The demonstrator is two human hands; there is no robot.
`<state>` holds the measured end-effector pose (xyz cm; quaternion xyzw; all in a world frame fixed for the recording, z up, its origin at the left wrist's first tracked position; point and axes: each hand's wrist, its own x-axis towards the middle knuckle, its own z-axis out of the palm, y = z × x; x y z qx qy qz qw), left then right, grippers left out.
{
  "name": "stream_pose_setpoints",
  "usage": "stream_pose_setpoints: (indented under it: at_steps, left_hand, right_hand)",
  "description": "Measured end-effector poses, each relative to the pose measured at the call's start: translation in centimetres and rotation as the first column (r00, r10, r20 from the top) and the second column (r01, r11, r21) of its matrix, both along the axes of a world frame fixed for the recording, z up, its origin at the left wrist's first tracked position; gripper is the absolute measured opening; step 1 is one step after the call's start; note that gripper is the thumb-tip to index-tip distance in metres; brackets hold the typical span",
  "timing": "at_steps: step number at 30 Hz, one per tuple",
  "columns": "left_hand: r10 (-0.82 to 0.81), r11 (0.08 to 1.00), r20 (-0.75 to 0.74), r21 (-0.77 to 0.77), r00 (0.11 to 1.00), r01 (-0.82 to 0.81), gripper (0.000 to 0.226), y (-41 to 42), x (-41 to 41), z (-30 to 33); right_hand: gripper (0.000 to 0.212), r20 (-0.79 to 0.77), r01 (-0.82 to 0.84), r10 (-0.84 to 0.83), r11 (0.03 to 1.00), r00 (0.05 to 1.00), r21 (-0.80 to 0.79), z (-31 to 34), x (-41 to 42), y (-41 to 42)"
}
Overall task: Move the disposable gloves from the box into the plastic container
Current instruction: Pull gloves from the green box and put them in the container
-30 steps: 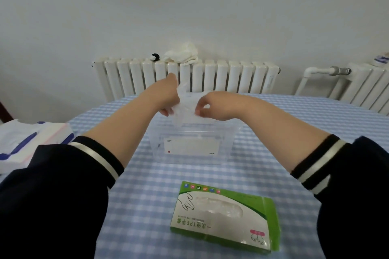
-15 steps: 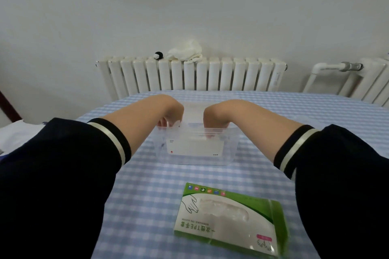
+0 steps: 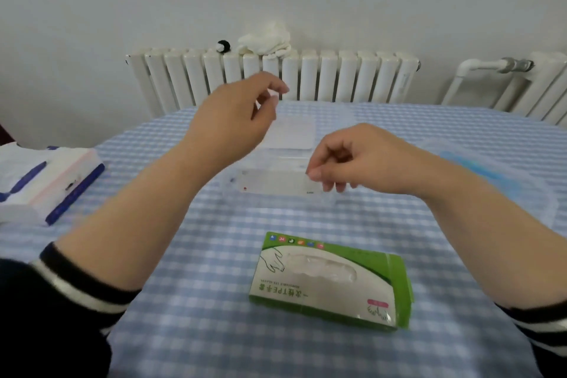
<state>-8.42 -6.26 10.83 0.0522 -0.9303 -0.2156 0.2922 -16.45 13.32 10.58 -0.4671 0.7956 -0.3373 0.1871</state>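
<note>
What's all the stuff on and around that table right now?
glove box: one, green and white, near edge of the table
plastic container: one, clear, table centre
tablecloth: one, blue-white check, covers the table
tissue pack: one, white, blue and pink, left
clear bin: one, blue inside, right
radiators: two, white, at the wall
white cloth: one, on the radiator
left hand: above the container, fingers loosely curled
right hand: above the container, fingers curled, holds nothing visible
</note>
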Motion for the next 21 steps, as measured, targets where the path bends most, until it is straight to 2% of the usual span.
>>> stream_pose_setpoints:
  at_steps: [2, 4, 6, 7, 8, 9, 11, 12, 13, 14, 17, 21]
  left_hand:
    - [-0.097, 0.994, -0.102, 0.037, 0.99, 0.101, 0.021, 1.8, 2.1, -1.1]
    - [-0.154, 0.979, -0.083, 0.121, 0.985, 0.164, 0.018, 3.0, 3.4, -2.2]
    - [-0.217, 0.943, 0.016, 0.26, 0.976, 0.206, 0.01, 3.7, 4.0, -3.2]
    - [-0.262, 0.925, 0.12, 0.315, 0.958, 0.213, 0.01, 3.8, 4.2, -3.8]
    - [-0.315, 0.913, 0.258, 0.345, 0.913, 0.218, 0.021, 3.7, 4.3, -4.3]
    - [-0.367, 0.909, 0.413, 0.348, 0.834, 0.227, 0.041, 3.5, 4.4, -5.0]
    - [-0.426, 0.905, 0.672, 0.326, 0.606, 0.275, 0.086, 3.2, 4.7, -6.4]
    - [-0.434, 0.899, 0.742, 0.319, 0.512, 0.3, 0.099, 3.1, 4.8, -7.0]
    - [-0.444, 0.89, 0.772, 0.32, 0.454, 0.325, 0.106, 3.0, 4.7, -7.7]
    - [-0.445, 0.885, 0.782, 0.311, 0.437, 0.346, 0.111, 3.0, 4.8, -8.2]
    - [-0.417, 0.895, 0.779, 0.261, 0.469, 0.361, 0.12, 3.1, 5.0, -9.3]
    - [-0.42, 0.9, 0.759, 0.276, 0.497, 0.338, 0.11, 2.8, 5.1, -9.3]
  right_hand:
    - [0.005, -0.032, -0.089, 0.096, 0.98, 0.995, 0.176, -1.9, 0.9, 0.5]
    - [0.012, -0.106, -0.138, 0.184, 0.931, 0.977, 0.338, -3.9, 1.5, 0.8]
    - [0.021, -0.09, -0.158, 0.214, 0.895, 0.973, 0.418, -5.4, 1.8, 1.1]
    - [0.026, -0.055, -0.177, 0.221, 0.886, 0.974, 0.428, -5.9, 1.8, 1.2]
    - [0.03, -0.017, -0.2, 0.23, 0.879, 0.973, 0.433, -6.3, 1.9, 1.2]
    - [0.034, 0.009, -0.225, 0.246, 0.873, 0.969, 0.433, -6.5, 1.8, 1.4]
    - [0.039, 0.043, -0.273, 0.282, 0.869, 0.959, 0.413, -6.9, 1.6, 1.6]
    - [0.042, 0.064, -0.284, 0.282, 0.875, 0.957, 0.393, -7.0, 1.7, 1.7]
    - [0.044, 0.097, -0.286, 0.269, 0.888, 0.958, 0.361, -7.3, 1.5, 1.8]
    - [0.044, 0.122, -0.281, 0.255, 0.902, 0.959, 0.328, -7.5, 1.6, 1.9]
    - [0.04, 0.118, -0.254, 0.229, 0.926, 0.966, 0.278, -8.2, 1.8, 2.0]
    - [0.02, 0.019, -0.212, 0.212, 0.96, 0.977, 0.185, -8.9, 2.2, 1.8]
